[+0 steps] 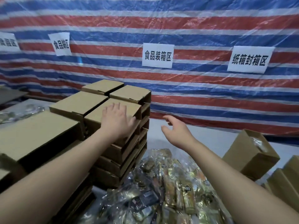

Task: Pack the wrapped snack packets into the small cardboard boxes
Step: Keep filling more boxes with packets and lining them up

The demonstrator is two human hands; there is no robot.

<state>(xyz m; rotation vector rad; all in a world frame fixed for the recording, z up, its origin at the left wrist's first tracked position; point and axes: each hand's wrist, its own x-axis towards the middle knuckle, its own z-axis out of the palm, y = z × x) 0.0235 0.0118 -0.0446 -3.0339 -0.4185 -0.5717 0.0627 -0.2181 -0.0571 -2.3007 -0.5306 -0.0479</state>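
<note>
Stacks of small closed cardboard boxes [90, 102] rise at centre left. My left hand [117, 119] lies flat, fingers straight, on the lid of the top box [97, 116] of the nearest stack. My right hand [176, 130] hovers in the air to the right of that stack, fingers loosely spread, holding nothing. Below both arms a heap of wrapped snack packets [169, 188], gold and dark under clear film, covers the table.
A longer flat box [37, 135] sits on a stack at the left. An open box [252, 152] with packets inside stands at the right, more boxes [284, 183] beside it. A striped tarpaulin [194, 21] with paper signs hangs behind.
</note>
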